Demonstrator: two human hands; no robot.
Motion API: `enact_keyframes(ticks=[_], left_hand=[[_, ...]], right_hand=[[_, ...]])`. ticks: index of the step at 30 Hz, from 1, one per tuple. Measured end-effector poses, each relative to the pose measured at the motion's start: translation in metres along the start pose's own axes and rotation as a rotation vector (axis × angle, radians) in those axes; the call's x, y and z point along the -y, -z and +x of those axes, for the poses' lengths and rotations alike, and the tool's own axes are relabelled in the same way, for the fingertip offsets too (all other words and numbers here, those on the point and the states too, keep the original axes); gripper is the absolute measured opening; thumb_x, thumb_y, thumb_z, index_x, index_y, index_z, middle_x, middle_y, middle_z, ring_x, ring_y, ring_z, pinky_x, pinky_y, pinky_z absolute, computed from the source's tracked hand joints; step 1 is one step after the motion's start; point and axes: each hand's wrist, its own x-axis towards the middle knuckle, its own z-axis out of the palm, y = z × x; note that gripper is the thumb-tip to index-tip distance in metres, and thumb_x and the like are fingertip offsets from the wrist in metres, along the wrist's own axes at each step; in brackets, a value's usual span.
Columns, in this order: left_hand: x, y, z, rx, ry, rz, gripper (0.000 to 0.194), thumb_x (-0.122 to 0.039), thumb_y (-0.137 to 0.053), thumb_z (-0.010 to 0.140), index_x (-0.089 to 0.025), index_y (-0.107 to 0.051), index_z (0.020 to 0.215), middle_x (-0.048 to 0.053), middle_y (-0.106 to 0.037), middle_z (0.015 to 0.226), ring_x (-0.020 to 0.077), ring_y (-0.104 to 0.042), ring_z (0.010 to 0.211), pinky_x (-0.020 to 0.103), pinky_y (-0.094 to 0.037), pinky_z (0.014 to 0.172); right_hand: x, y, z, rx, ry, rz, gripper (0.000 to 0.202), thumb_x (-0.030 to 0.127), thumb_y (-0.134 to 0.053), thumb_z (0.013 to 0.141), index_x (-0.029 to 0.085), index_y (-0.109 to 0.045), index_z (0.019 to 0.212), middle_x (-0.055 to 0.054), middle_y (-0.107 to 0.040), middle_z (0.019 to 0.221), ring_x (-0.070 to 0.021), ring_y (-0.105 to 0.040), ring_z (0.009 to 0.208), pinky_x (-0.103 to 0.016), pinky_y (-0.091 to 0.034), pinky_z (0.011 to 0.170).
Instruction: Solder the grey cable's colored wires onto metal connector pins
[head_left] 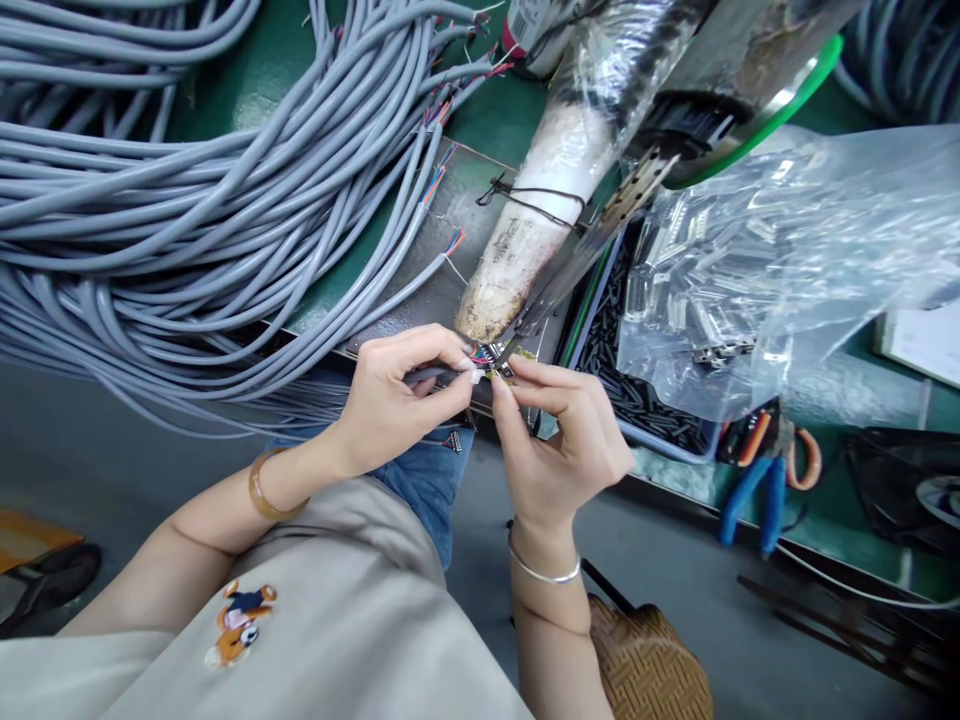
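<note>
My left hand (409, 385) pinches a grey cable (421, 376) close to its stripped end, where thin coloured wires (478, 352) fan out. These wires meet a small metal multi-pin connector (493, 352). From the other side, my right hand (559, 415) is closed, thumb and fingertips at the connector; its exact hold is partly hidden. A small white piece (477, 375) shows between the two hands. Just above my fingertips, a perforated metal tool resembling a soldering iron (592, 235) slants down to the connector. Beside it is the mouth of a stained, plastic-wrapped white tube (517, 235).
A large bundle of grey cables (225, 210) covers the left of the green bench. To the right stand a bin of small black sleeves (622, 385) and a clear bag of metal connectors (705, 270). Blue-handled pliers (757, 495) lie near the edge. A woven stool (649, 660) stands below.
</note>
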Motion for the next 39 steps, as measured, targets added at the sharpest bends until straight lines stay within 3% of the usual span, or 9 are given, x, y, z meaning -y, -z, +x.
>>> enact_keyframes(ticks=[6, 16, 20, 25, 27, 30, 32, 35, 39], left_hand=[[-0.004, 0.001, 0.003, -0.015, -0.035, 0.010, 0.009, -0.011, -0.072, 0.083, -0.015, -0.067, 0.077, 0.003, -0.071, 0.080, 0.0049, -0.050, 0.055, 0.017, -0.034, 0.044], [-0.004, -0.001, -0.002, 0.054, 0.107, 0.024, 0.010, -0.012, -0.070, 0.081, -0.015, -0.065, 0.074, 0.004, -0.074, 0.078, 0.0107, -0.066, 0.069, 0.018, -0.046, 0.056], [-0.006, -0.002, -0.006, 0.080, 0.152, 0.038, 0.009, -0.014, -0.069, 0.081, -0.015, -0.064, 0.074, 0.003, -0.074, 0.080, 0.0086, -0.063, 0.067, 0.016, -0.041, 0.052], [-0.008, 0.000, -0.008, 0.097, 0.242, 0.020, 0.012, -0.019, -0.069, 0.081, -0.014, -0.063, 0.072, 0.002, -0.070, 0.071, 0.0060, -0.052, 0.055, 0.017, -0.036, 0.049], [-0.008, 0.002, -0.007, 0.104, 0.277, 0.016, 0.013, -0.021, -0.069, 0.081, -0.014, -0.062, 0.071, -0.001, -0.062, 0.062, 0.0046, -0.043, 0.050, 0.019, -0.030, 0.048], [-0.006, 0.004, -0.006, 0.127, 0.325, -0.033, 0.014, -0.023, -0.070, 0.081, -0.015, -0.062, 0.072, -0.004, -0.055, 0.058, 0.0043, -0.036, 0.049, 0.020, -0.027, 0.048], [-0.005, 0.005, -0.006, 0.143, 0.358, -0.079, 0.015, -0.024, -0.070, 0.081, -0.015, -0.062, 0.074, -0.003, -0.054, 0.060, 0.0046, -0.037, 0.050, 0.020, -0.028, 0.048], [-0.003, 0.005, -0.005, 0.158, 0.383, -0.130, 0.015, -0.025, -0.070, 0.081, -0.015, -0.061, 0.075, -0.002, -0.056, 0.064, 0.0054, -0.041, 0.052, 0.020, -0.030, 0.050], [-0.005, 0.006, -0.005, 0.169, 0.376, -0.160, 0.015, -0.025, -0.069, 0.082, -0.015, -0.060, 0.076, -0.002, -0.058, 0.066, 0.0058, -0.044, 0.055, 0.019, -0.033, 0.052]], right_hand=[[0.003, 0.000, 0.003, -0.024, 0.012, -0.032, 0.014, 0.014, -0.078, 0.088, 0.024, -0.069, 0.092, 0.000, -0.079, 0.096, -0.0152, -0.076, 0.085, -0.030, -0.063, 0.077], [0.000, 0.008, -0.008, 0.036, 0.037, -0.027, 0.017, 0.010, -0.076, 0.088, 0.022, -0.064, 0.090, -0.001, -0.081, 0.097, -0.0134, -0.078, 0.085, -0.025, -0.062, 0.077], [-0.001, 0.019, -0.014, 0.032, -0.017, 0.019, 0.018, 0.008, -0.075, 0.087, 0.022, -0.069, 0.098, -0.002, -0.082, 0.100, -0.0156, -0.079, 0.084, -0.025, -0.061, 0.070], [0.003, 0.034, -0.017, -0.297, 0.019, 0.124, 0.013, 0.022, -0.073, 0.092, 0.024, -0.078, 0.104, 0.006, -0.062, 0.060, -0.0091, -0.055, 0.044, -0.025, -0.046, 0.044], [0.008, 0.037, -0.015, -0.398, 0.010, 0.160, 0.022, 0.023, -0.071, 0.093, 0.026, -0.076, 0.115, 0.007, -0.058, 0.060, -0.0082, -0.051, 0.041, -0.024, -0.042, 0.039], [0.014, 0.035, -0.014, -0.286, -0.099, 0.131, 0.034, 0.014, -0.069, 0.093, 0.026, -0.069, 0.125, 0.004, -0.072, 0.076, -0.0111, -0.065, 0.049, -0.023, -0.049, 0.042], [0.016, 0.032, -0.015, -0.147, -0.121, 0.041, 0.029, 0.009, -0.071, 0.091, 0.024, -0.071, 0.115, 0.002, -0.078, 0.086, -0.0143, -0.075, 0.064, -0.025, -0.059, 0.055], [0.014, 0.027, -0.014, 0.005, -0.042, -0.058, 0.021, 0.007, -0.076, 0.086, 0.022, -0.071, 0.099, 0.000, -0.081, 0.095, -0.0174, -0.080, 0.086, -0.029, -0.065, 0.079], [0.011, 0.021, -0.011, 0.085, 0.025, -0.072, 0.019, 0.007, -0.074, 0.087, 0.022, -0.067, 0.097, -0.003, -0.081, 0.105, -0.0167, -0.079, 0.095, -0.028, -0.063, 0.084]])
